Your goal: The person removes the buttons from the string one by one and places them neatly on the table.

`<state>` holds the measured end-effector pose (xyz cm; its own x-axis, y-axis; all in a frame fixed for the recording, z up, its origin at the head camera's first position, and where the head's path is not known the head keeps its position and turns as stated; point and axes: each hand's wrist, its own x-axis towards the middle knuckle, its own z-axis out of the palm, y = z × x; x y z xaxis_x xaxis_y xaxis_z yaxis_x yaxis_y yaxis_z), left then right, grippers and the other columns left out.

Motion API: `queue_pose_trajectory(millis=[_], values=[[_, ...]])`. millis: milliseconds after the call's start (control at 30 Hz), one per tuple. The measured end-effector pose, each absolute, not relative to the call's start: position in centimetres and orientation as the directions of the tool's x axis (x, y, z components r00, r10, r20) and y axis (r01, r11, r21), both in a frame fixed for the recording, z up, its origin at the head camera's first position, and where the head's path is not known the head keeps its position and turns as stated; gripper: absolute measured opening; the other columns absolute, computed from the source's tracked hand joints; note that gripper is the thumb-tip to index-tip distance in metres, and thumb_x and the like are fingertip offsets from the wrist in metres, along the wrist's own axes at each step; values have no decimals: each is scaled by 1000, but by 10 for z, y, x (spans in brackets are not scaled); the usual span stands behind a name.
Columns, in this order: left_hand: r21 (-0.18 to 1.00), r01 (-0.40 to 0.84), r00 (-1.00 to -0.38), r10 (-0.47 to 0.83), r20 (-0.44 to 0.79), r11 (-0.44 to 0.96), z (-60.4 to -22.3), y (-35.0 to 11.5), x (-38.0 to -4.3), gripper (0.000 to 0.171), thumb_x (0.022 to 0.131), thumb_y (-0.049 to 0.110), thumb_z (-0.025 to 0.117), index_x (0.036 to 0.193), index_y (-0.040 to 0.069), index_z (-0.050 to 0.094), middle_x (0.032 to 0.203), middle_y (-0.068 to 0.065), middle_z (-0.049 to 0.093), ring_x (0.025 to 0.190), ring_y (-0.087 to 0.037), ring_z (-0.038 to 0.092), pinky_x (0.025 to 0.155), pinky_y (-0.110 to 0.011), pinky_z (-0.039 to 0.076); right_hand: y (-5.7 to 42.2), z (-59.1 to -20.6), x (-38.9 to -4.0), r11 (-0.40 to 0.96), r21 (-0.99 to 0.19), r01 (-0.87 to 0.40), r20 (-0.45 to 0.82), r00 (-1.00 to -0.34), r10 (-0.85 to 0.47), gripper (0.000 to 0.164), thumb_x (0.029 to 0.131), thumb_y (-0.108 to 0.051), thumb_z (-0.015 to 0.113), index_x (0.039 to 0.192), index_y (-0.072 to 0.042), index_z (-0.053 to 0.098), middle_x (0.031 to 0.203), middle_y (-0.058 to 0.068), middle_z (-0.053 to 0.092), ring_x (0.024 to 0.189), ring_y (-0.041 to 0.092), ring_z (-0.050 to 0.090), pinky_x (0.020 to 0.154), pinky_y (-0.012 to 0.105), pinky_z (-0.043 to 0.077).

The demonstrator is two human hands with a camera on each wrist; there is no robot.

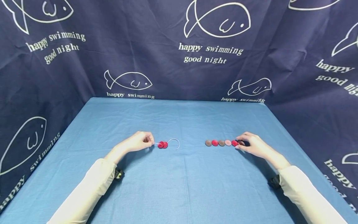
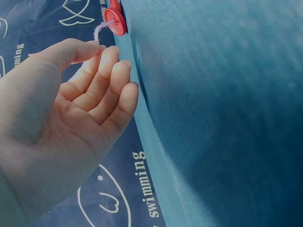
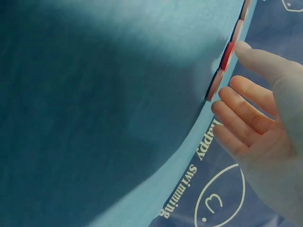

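Note:
My left hand [image 1: 139, 140] pinches one end of a thin pale string [image 2: 98, 32] between thumb and forefinger. The string runs through two red buttons [image 1: 165, 145], which overlap close beside the fingertips; its loose end curves out to the right of them. In the left wrist view, a red button [image 2: 116, 22] shows the string at its holes. At the right, my right hand [image 1: 253, 144] straddles the end of a row of buttons. Its thumb and forefinger are spread around a red button [image 1: 234, 143] and a dark brownish one [image 1: 241, 143], the latter partly hidden by the hand.
The row continues leftward with a pink button [image 1: 228, 142], a brown button [image 1: 222, 143], another red button [image 1: 214, 142] and another brown button [image 1: 208, 143]. Blue cloth [image 1: 173, 186] covers the table. A dark curtain [image 1: 167, 46] with fish drawings surrounds it.

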<state>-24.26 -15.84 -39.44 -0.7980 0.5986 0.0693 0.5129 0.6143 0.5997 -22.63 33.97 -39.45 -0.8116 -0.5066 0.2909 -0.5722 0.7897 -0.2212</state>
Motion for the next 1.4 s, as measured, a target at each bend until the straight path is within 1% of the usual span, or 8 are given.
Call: queue_pose_trajectory(millis=[100, 200, 367, 500, 667, 833, 1100, 1400], values=[[605, 501, -802, 594, 57, 619, -394, -158, -243, 6, 83, 5, 59, 83, 10, 63, 73, 4, 64, 63, -4, 52, 64, -22, 44, 336, -395, -228, 776, -228, -588, 308, -800, -515, 32, 75, -18, 77, 101, -1, 69, 93, 6, 63, 83, 20, 59, 76, 41, 48], [610, 491, -805, 591, 46, 622, -395, -158, -242, 6, 83, 6, 58, 84, 10, 63, 73, 4, 63, 63, -4, 52, 64, -22, 44, 331, -395, -229, 769, -242, -592, 300, -799, -521, 32, 76, -17, 76, 102, 0, 69, 95, 7, 64, 85, 21, 60, 77, 41, 48], [612, 485, -807, 590, 37, 625, -397, -158, -242, 5, 83, 7, 58, 84, 10, 63, 73, 5, 63, 64, -4, 53, 65, -22, 44, 322, -395, -230, 764, -279, -581, 264, -812, -521, 29, 80, -12, 72, 105, 1, 67, 99, 10, 66, 91, 26, 63, 80, 44, 49], [616, 488, -802, 596, 37, 619, -398, -157, -241, 5, 83, 6, 58, 84, 9, 63, 73, 4, 63, 63, -4, 53, 65, -22, 45, 314, -396, -233, 757, -308, -576, 251, -817, -520, 27, 82, -9, 70, 107, 1, 66, 99, 11, 67, 92, 27, 63, 79, 44, 50], [611, 496, -796, 604, 36, 617, -400, -157, -242, 5, 84, 6, 58, 85, 9, 63, 74, 4, 63, 64, -4, 53, 65, -22, 45, 305, -397, -236, 735, -312, -602, 284, -798, -532, 29, 81, -11, 71, 106, 2, 66, 97, 12, 68, 89, 26, 65, 78, 44, 51], [610, 498, -795, 606, 36, 616, -401, -156, -243, 5, 84, 6, 58, 85, 10, 62, 74, 4, 63, 63, -3, 53, 65, -22, 45, 298, -395, -237, 718, -303, -627, 289, -778, -558, 27, 81, -7, 70, 106, 3, 66, 98, 13, 67, 90, 27, 64, 80, 45, 50], [616, 499, -793, 608, 42, 609, -399, -157, -241, 5, 84, 6, 58, 85, 9, 63, 75, 3, 64, 64, -4, 54, 65, -22, 45, 284, -391, -241, 717, -316, -621, 262, -784, -564, 33, 82, -17, 71, 109, 1, 65, 102, 12, 66, 95, 28, 64, 82, 45, 50], [609, 503, -794, 606, 46, 613, -398, -157, -243, 5, 86, 6, 59, 84, 10, 62, 74, 3, 64, 62, -4, 54, 63, -22, 45, 267, -385, -248, 701, -311, -642, 257, -767, -589, 35, 82, -19, 71, 111, 1, 65, 105, 11, 66, 100, 28, 62, 87, 45, 48]])
